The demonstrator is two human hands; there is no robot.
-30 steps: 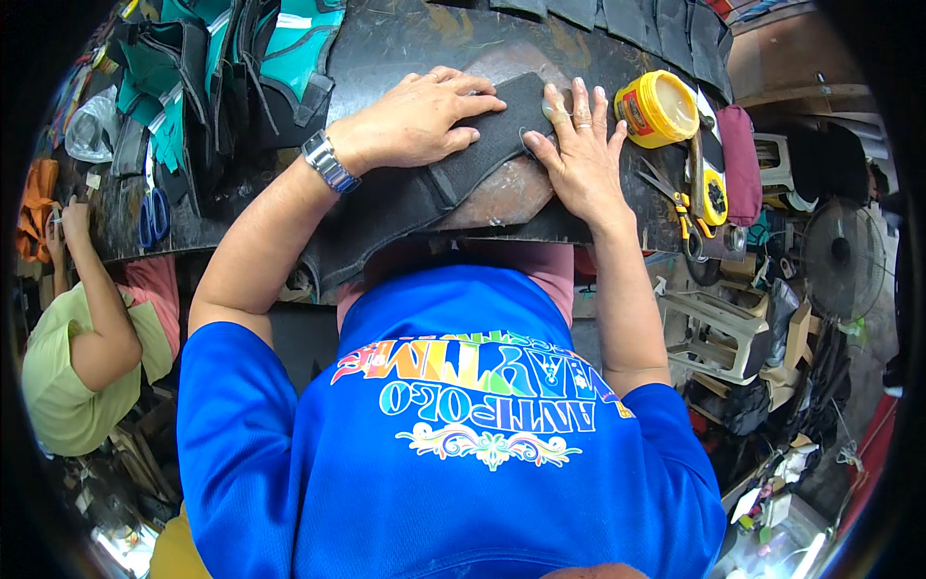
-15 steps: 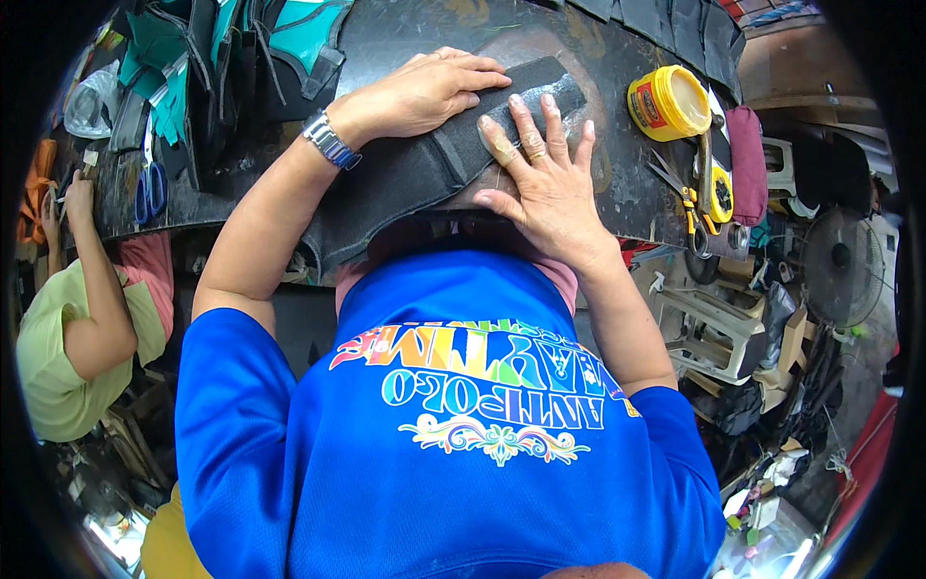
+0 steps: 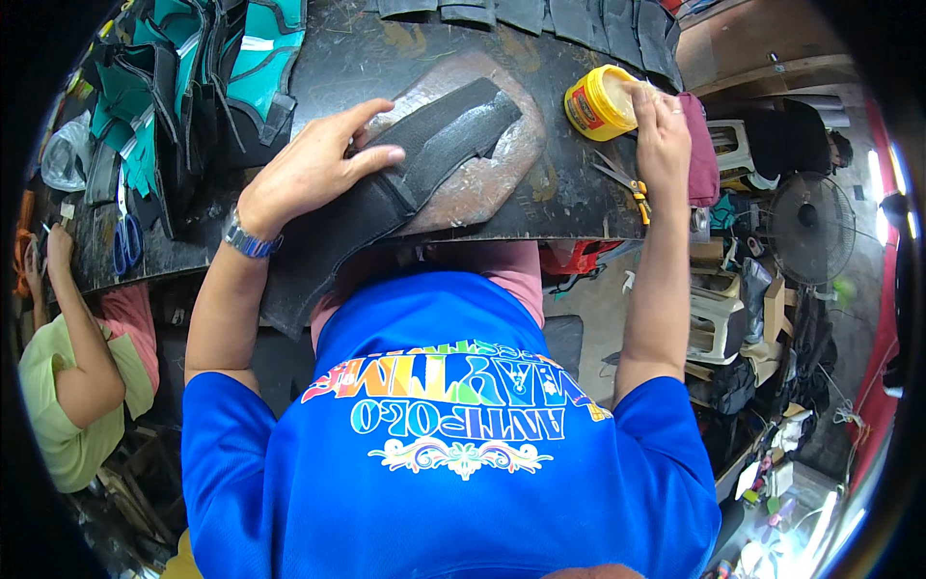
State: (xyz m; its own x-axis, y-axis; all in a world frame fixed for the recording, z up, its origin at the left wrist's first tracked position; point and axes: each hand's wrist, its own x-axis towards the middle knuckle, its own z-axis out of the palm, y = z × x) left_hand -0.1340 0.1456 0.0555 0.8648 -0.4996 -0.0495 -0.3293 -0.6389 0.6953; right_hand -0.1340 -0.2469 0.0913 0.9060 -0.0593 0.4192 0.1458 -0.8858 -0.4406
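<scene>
A black fabric piece (image 3: 434,145), long and angled, lies on a worn brown board (image 3: 502,188); its lower end hangs over the table edge. My left hand (image 3: 313,164) is over the piece's left side, thumb and fingers apart, holding nothing. To the right, my right hand (image 3: 666,140) is at the mouth of a yellow tub (image 3: 584,108) of pale paste. Its fingers are bent close together at the opening, and the tips are partly hidden. Scissors with yellow-orange handles (image 3: 637,193) lie just below the tub, partly behind my right wrist.
Black and teal fabric pieces (image 3: 265,68) are heaped at the left, near blue-handled scissors (image 3: 127,241). Black pieces (image 3: 579,24) line the far edge. A maroon roll (image 3: 702,154) lies beyond my right hand. Another person's arm (image 3: 77,338) is at far left.
My right hand has left the black fabric piece and moved right to the yellow tub. My left hand has lifted and drawn back from the piece's upper part. The view has shifted.
</scene>
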